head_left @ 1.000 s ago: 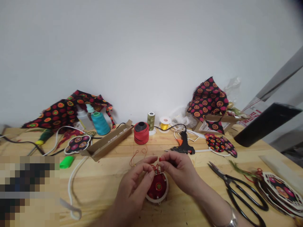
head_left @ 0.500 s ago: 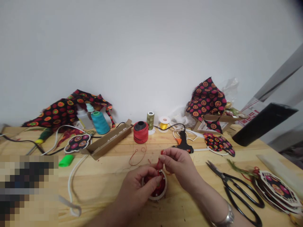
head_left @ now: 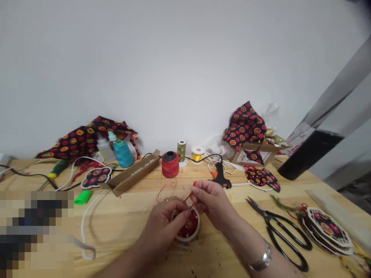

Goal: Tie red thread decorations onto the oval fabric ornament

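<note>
A round ornament [head_left: 189, 226] with a pale rim and dark red patterned fabric lies on the wooden table in front of me. My left hand [head_left: 171, 220] is closed over its upper left edge, thumb and forefinger pinched at the red cord [head_left: 188, 199] there. Above it to the right, my right hand [head_left: 210, 199] pinches the upper part of that cord, which runs slanting down to the ornament's top. The exact grip of the left fingertips is partly hidden. Behind the hands stands a red thread spool [head_left: 170, 166], with loose red thread in front of it.
Black-handled scissors [head_left: 278, 227] lie to the right, beside stacked patterned ornaments [head_left: 329, 227]. Behind are a glue gun [head_left: 220, 175], a long cardboard tray [head_left: 133, 173], a teal thread cone [head_left: 123, 153] and a black cylinder [head_left: 310, 154]. A green plastic piece [head_left: 82, 197] lies left.
The red cord between my hands went from nearly upright to slanted, and the ornament's face shows more. My left hand shifted slightly up. The whole view has swung a little to the right.
</note>
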A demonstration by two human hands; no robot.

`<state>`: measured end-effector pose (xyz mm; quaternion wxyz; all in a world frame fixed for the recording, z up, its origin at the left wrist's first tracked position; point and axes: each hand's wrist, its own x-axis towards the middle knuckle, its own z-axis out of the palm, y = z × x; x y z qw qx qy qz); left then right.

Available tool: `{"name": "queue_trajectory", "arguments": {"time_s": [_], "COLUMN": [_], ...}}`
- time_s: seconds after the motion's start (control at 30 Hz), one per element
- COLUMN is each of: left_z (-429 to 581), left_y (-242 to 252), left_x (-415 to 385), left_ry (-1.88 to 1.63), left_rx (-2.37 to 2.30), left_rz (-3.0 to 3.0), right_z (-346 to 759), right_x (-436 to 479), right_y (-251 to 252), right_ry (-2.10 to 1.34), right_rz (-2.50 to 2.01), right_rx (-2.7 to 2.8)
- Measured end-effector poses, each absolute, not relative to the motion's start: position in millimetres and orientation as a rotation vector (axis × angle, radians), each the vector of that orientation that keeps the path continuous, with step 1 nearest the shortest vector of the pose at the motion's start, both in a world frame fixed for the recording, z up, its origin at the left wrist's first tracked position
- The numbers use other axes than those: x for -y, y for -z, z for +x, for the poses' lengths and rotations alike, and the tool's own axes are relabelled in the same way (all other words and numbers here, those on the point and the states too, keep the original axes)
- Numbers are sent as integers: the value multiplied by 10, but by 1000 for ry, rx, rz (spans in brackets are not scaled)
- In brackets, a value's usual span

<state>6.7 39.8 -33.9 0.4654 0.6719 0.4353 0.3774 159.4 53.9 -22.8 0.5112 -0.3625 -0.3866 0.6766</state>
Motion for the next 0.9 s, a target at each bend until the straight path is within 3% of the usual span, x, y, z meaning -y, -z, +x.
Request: {"name": "queue_trajectory", "arguments": {"time_s": [0.37,0.5,0.6,0.67,0.77,0.9], "left_z": [-119,-123,-88,-43,41,118], "left_y": [280,248,252,279,334,387], "left_x": [-557,-610,-608,-582,-525,-470], "left_ry": [-1376,-1508,-1627,-1529,-1204,-943], "left_rx": [-1222,-1333,-1268,-1102,-864,-650], "left_rz": [1484,1458,1416,1301,1010,764], "right_z": [2065,2128,2036,1916,1731,1635], "right_x": [-514,-368,-298,-307,-389,-489], "right_y": [-19,4,44,71,121,203], "right_ry": [-1659,-1851,-2076,-2096,-1865,-1676], "right_rz": [-516,-214,-393,-644,-995,-1151], "right_rx": [955,1190,1316,1303,1228,1148]}}
